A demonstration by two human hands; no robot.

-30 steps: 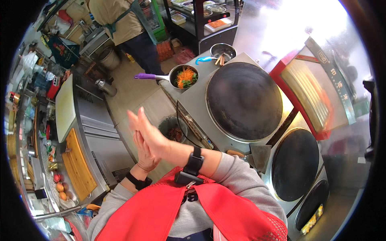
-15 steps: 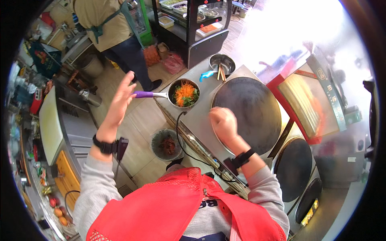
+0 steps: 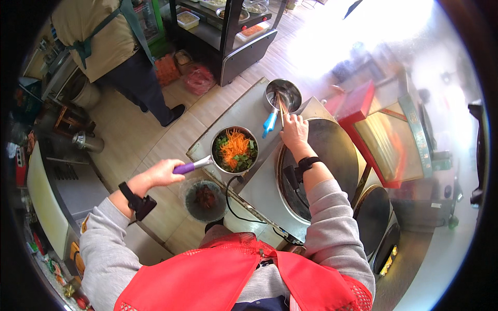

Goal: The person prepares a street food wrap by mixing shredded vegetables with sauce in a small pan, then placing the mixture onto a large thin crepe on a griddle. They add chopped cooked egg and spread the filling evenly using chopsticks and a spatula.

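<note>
My left hand (image 3: 165,173) is closed at the end of the purple handle of a saucepan (image 3: 214,158). Shredded orange carrot (image 3: 235,146) and chopped green leaves fill that pan, which sits on the metal worktop near its left corner. Further off, my right hand (image 3: 294,130) has its fingers closed around wooden chopsticks (image 3: 280,103). The chopsticks' far ends rest inside a steel pot (image 3: 296,95) with a blue handle (image 3: 270,124). Below my right forearm lies a large round black griddle (image 3: 334,150). Dark straps with small black boxes circle both wrists.
Right of the griddle stands a red-framed glass case (image 3: 386,140), with two more dark round plates (image 3: 371,212) nearer me. A lined bucket (image 3: 205,203) is on the floor. A person (image 3: 124,67) in an apron stands far left, beside a food display cabinet (image 3: 228,52).
My left hand has come down onto the saucepan's purple handle, whose angle has shifted. My right hand has moved forward from above the griddle to the chopsticks. The view has turned somewhat.
</note>
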